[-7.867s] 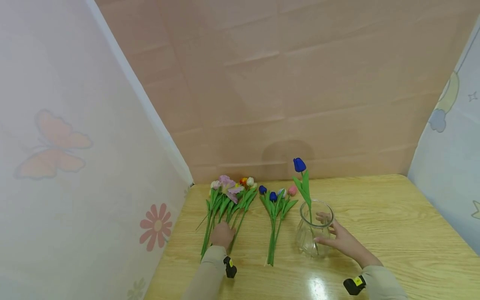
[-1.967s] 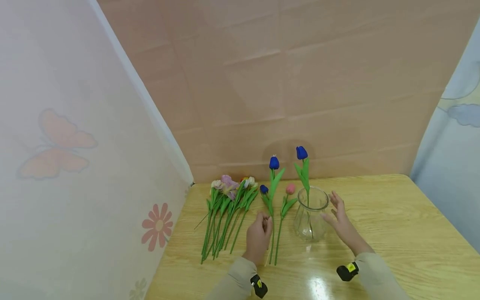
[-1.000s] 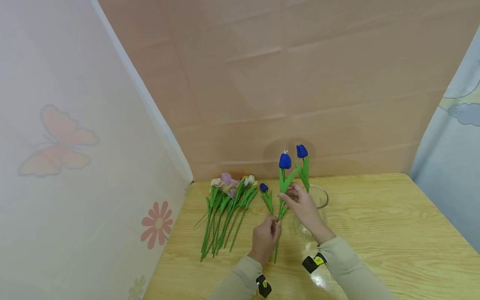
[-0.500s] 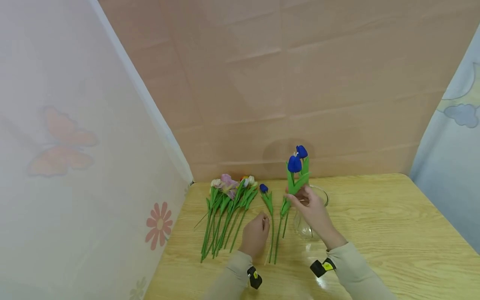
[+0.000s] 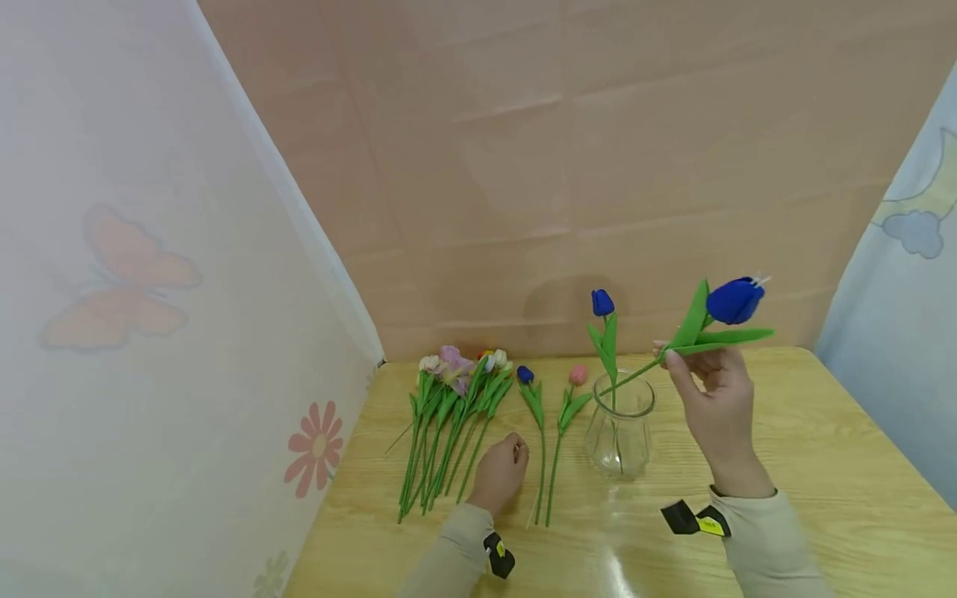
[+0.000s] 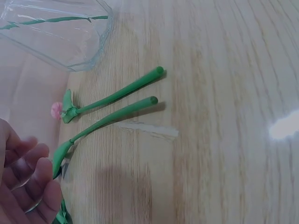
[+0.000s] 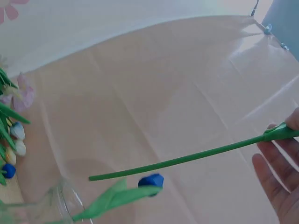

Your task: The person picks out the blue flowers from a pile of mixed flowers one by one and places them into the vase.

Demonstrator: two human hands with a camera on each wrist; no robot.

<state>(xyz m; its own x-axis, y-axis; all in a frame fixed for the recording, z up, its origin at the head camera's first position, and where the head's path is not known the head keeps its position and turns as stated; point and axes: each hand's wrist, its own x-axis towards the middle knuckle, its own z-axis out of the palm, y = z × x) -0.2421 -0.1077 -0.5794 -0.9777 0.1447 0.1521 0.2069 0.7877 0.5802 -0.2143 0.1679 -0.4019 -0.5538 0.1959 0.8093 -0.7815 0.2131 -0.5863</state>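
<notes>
My right hand (image 5: 719, 407) pinches an artificial blue tulip (image 5: 736, 301) just below its leaves, up at the right of the glass vase (image 5: 619, 448). The flower leans right, and its stem slants down left to the vase's mouth. In the right wrist view the bare stem (image 7: 187, 160) shows whole, its end near the vase rim. Another blue tulip (image 5: 602, 302) stands upright in the vase. My left hand (image 5: 499, 473) stays low over the table, fingers loosely curled and holding nothing. Just right of it lie a blue tulip (image 5: 526, 375) and a pink tulip (image 5: 578, 376).
A row of several artificial flowers (image 5: 452, 374), white, lilac and orange among them, lies on the left of the wooden table (image 5: 777, 440). Beyond the back edge hangs a brown backdrop (image 5: 478, 208). A pale printed sheet (image 5: 187, 399) rises at the left.
The second blue tulip was lifted from the table, passed from my left hand to my right, then carried right and tilted beside the vase. My left hand let go and drew back left.
</notes>
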